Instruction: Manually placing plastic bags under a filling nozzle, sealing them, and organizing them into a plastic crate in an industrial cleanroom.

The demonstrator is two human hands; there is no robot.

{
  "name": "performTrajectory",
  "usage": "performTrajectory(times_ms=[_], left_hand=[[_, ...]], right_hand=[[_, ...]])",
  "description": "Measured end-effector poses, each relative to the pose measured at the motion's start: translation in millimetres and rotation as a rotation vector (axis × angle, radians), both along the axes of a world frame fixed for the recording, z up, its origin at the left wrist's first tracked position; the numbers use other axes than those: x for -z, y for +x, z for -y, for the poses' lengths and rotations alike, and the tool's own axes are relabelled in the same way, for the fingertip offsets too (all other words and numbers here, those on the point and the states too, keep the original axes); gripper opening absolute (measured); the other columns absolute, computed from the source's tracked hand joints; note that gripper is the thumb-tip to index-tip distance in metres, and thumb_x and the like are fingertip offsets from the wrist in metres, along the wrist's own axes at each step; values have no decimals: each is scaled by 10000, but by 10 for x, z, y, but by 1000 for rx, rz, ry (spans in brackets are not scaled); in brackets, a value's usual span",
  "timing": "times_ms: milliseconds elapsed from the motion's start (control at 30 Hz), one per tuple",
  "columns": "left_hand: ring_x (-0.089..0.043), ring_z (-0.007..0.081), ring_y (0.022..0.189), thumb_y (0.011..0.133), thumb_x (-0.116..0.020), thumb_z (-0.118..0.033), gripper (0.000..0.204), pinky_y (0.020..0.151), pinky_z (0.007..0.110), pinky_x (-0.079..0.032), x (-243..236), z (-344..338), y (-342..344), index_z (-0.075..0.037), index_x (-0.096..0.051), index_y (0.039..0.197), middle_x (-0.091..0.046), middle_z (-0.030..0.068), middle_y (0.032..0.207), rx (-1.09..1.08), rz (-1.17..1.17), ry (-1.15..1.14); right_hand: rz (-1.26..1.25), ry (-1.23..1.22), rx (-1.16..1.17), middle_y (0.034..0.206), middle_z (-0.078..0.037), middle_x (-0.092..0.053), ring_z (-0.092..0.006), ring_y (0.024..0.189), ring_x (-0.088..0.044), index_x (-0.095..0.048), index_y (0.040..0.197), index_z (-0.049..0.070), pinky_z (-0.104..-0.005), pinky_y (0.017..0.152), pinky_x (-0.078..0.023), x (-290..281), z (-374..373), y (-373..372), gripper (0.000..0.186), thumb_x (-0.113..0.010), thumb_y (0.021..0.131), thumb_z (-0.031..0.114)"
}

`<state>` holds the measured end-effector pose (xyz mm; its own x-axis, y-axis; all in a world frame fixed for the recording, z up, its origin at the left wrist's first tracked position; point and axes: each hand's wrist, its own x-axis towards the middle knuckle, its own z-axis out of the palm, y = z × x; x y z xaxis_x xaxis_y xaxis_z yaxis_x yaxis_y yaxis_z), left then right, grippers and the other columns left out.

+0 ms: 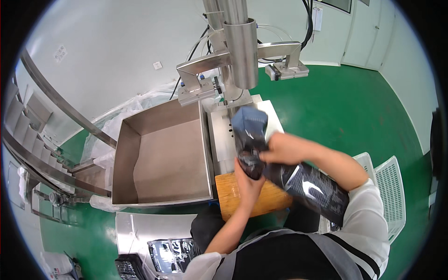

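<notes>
A dark glossy bag (248, 128) stands upright under the steel filling tube (241, 56), its wide blue-grey upper end close below the tube's mouth. My left hand (249, 184) is wrapped round the lower end of this bag, just above a wooden block (228, 191). My right hand (285, 148) is closed, with its fingers against the bag's right side; a slight blur covers them. Below my right forearm a second black bag (315, 189) slants down to the right, its upper end near that hand. Whether the right fingers also grip this second bag is hidden.
A deep steel bin (172, 158) stands at the left of the machine. Two clamp heads (196, 91) flank the tube. On a low steel table (135, 226) lie several black bags (172, 254). White plastic baskets (391, 196) stand on the green floor at the right.
</notes>
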<state>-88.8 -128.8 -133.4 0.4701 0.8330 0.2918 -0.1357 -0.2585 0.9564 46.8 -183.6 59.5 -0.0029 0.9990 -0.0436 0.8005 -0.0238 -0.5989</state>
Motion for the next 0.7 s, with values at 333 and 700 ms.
performTrajectory(times_ms=[333, 700], left_hand=[[-296, 405, 1253, 569, -776, -52, 1024, 1052, 395, -247, 1043, 687, -685, 87, -132, 1352, -290, 283, 1325, 50, -232, -35], [-583, 178, 746, 635, -403, 120, 395, 656, 250, -455, -1727, -525, 125, -12, -561, 973, -587, 110, 806, 560, -76, 468]], right_hand=[[135, -133, -235, 641, -154, -593, -349, 601, -583, -619, 736, 38, -424, 553, -468, 1134, 776, -479, 274, -551, 803, 295], [376, 170, -55, 689, -162, -592, -360, 660, -566, -594, 759, 79, -446, 591, -443, 266, -2, 900, 286, -468, 870, 310]])
